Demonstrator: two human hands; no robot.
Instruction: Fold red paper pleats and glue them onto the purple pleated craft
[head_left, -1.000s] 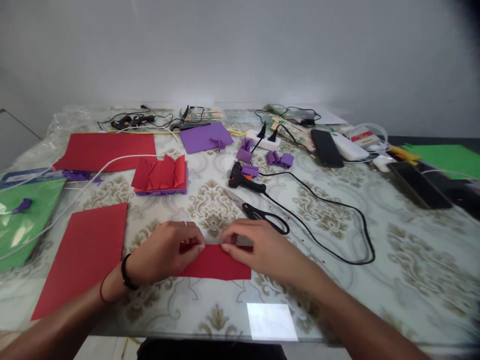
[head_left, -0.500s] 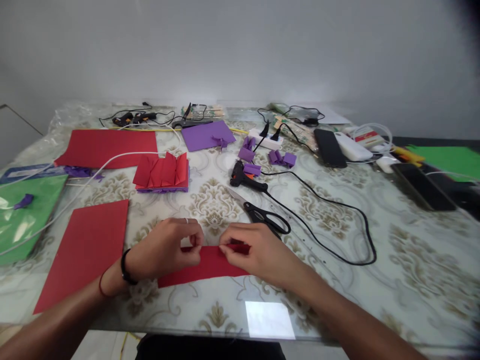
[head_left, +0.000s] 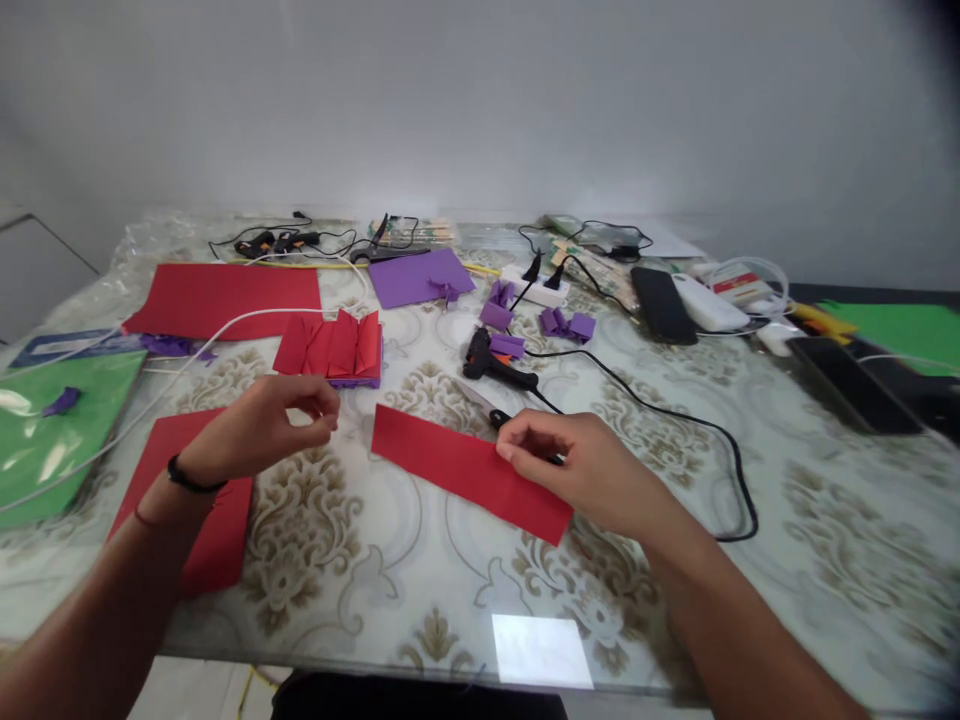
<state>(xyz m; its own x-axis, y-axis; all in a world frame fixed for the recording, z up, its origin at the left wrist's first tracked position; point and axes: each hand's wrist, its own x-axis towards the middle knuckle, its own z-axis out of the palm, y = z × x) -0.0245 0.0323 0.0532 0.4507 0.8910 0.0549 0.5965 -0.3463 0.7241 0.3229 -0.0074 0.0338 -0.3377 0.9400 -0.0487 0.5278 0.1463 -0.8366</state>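
Note:
My right hand (head_left: pixel 581 470) pinches the upper edge of a red paper strip (head_left: pixel 457 468) and holds it lifted at a slant above the patterned table (head_left: pixel 825 540). My left hand (head_left: pixel 262 425) hovers apart from the strip, over the corner of a red sheet (head_left: pixel 202 510), its fingers curled together with nothing visible in them. Black scissors (head_left: pixel 499 415) lie just behind the strip, mostly hidden by my right hand. A folded red and purple paper stack (head_left: pixel 334 348) sits further back.
A black glue gun (head_left: pixel 495 365) with its cord (head_left: pixel 705 440) lies behind the scissors. Purple sheet (head_left: pixel 420 275), purple folded bits (head_left: pixel 566 325), a power strip (head_left: pixel 536 285), phones (head_left: pixel 660 290), green paper (head_left: pixel 52 420) at left, another red sheet (head_left: pixel 225 295) at back left.
The left hand let go of the red strip and moved left and up. The right hand lifted the strip and swung it up and rightward, unfolded and slanted.

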